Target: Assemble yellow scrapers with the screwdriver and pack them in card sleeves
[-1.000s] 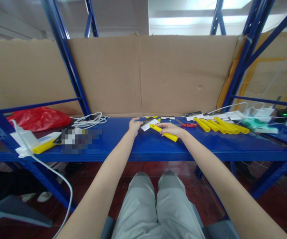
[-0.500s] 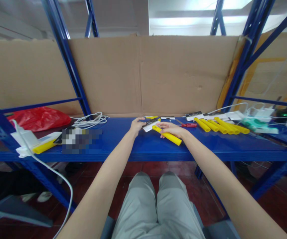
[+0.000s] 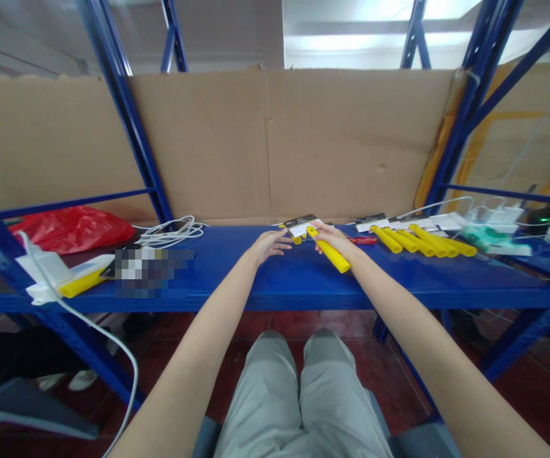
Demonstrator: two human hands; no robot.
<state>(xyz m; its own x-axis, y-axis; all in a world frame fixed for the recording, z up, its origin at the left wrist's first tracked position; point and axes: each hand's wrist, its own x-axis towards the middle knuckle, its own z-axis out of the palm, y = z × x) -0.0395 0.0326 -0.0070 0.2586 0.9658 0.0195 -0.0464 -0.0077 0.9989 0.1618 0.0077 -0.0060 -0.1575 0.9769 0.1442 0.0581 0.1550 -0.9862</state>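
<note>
A scraper-like tool with a yellow tube handle and a wide black-and-white head is in my right hand, its fingers closed round the handle near the head. The handle's end slants down toward the table's front edge. Just left of the head, my left hand has its fingers apart and holds nothing. Another yellow piece shows partly beneath the head. Behind my right hand lies a red-handled tool, partly covered.
Several yellow-handled tools lie in a row on the right of the blue table. White cables, a red plastic bag and a white power adapter are on the left. Cardboard stands behind.
My left hand has let go of the tool's head and opened. My right hand has moved the tool slightly right and away from me.
</note>
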